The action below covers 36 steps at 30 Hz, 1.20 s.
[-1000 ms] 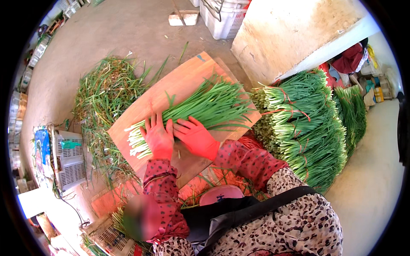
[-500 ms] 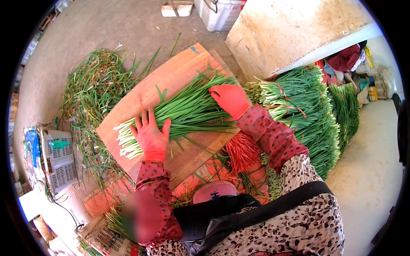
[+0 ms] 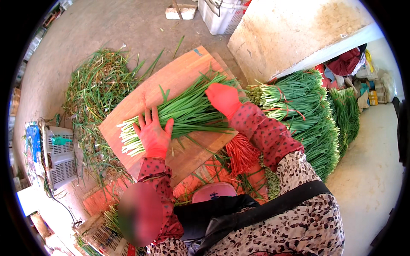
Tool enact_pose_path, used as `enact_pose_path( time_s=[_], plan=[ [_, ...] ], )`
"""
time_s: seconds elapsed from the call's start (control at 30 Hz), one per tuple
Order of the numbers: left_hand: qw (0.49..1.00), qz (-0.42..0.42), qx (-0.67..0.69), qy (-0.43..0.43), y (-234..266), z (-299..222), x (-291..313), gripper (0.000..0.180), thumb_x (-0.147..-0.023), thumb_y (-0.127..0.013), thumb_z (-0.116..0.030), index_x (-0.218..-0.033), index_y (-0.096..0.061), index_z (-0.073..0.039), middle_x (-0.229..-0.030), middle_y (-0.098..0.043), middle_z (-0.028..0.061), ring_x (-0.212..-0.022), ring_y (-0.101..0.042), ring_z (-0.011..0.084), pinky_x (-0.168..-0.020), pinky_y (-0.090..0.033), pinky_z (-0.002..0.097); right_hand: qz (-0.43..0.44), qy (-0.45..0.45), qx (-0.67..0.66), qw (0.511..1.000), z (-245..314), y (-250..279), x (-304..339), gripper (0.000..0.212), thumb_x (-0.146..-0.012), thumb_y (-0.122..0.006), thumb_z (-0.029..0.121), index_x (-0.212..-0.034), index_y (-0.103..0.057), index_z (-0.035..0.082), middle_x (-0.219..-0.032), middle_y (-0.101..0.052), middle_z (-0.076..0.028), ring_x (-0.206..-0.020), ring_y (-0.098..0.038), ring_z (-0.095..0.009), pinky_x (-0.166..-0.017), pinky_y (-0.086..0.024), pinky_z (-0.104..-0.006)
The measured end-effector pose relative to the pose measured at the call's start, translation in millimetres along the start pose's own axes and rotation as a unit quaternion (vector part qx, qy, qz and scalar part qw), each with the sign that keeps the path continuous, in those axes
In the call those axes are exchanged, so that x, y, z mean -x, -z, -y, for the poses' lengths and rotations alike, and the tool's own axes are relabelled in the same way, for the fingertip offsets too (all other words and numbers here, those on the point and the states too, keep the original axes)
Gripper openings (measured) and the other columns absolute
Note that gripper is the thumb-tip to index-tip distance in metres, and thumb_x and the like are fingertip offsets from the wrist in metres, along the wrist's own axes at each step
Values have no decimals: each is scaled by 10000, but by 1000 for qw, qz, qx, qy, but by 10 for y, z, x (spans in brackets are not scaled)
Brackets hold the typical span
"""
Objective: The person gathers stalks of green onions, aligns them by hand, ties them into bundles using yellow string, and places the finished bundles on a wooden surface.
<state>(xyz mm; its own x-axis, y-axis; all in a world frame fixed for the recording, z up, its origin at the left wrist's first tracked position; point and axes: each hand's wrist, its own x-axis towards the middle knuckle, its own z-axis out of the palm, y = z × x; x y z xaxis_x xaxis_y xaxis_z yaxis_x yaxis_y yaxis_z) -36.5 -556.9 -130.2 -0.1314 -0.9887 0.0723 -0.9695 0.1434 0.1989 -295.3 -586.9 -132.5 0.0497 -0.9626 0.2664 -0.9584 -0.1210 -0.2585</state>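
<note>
loose garlic chives (image 3: 188, 109) lie on the wooden board (image 3: 183, 70), no band visible around them; left hand (image 3: 154, 135) spread open on the stalks, right hand (image 3: 223, 100) over the leaves, grip hidden; banded bundles (image 3: 304, 117) already stacked rightward.

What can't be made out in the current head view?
All in the head view:
Right hand: fingertips curled out of sight, so any grip on the leaves can't be told.
Green stalks: partly hidden under the left hand.
Pink object: lower part hidden by black cloth.
White crate: cut off by the top edge.
</note>
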Motion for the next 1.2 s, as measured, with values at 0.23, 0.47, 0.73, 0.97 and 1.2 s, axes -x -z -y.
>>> enact_pose_path(
  time_s=[0.23,0.47,0.73,0.97,1.2],
  plan=[
    [1000,0,-6,6,90,55,-26,696,-832,-571,-507,-1363,-424,-80,-1423,-394,117,-1298,-340,386,-1063,-216,594,159,378,-417,811,121,734,614,207,-924,-479,179,-976,-656,84,-829,-637,-69,-734,-597,-234,-634,-485,-350],
    [1000,-12,-17,-19,30,-8,56,629,-860,-549,-487,-1367,-435,-133,-1409,-406,102,-1272,-365,362,-1037,-246,606,103,87,-246,960,479,620,430,284,-864,-542,173,-1121,-600,68,-983,-631,-142,-836,-622,-327,-698,-518,-399],
    [1000,2,-12,0,106,1,103,612,-837,-557,-511,-1327,-490,-151,-1395,-414,138,-1253,-378,390,-1036,-243,610,136,63,-121,981,234,150,836,418,-829,-543,105,-1246,-523,118,-1107,-585,-167,-861,-616,-348,-680,-505,-426],
    [1000,3,-19,2,60,-35,121,611,-839,-556,-510,-1332,-489,-155,-1403,-403,139,-1254,-374,398,-1036,-247,606,102,-155,73,980,-943,669,508,295,-881,-522,250,-1158,-604,186,-901,-653,-122,-842,-634,-318,-688,-507,-425],
    [1000,7,-16,6,0,-15,124,625,-834,-562,-511,-1343,-478,-159,-1409,-393,141,-1265,-362,402,-1039,-242,606,-7,-1,-79,997,-133,304,205,205,-895,-514,292,-998,-645,173,-882,-648,-90,-806,-625,-302,-665,-500,-421]
  ],
)
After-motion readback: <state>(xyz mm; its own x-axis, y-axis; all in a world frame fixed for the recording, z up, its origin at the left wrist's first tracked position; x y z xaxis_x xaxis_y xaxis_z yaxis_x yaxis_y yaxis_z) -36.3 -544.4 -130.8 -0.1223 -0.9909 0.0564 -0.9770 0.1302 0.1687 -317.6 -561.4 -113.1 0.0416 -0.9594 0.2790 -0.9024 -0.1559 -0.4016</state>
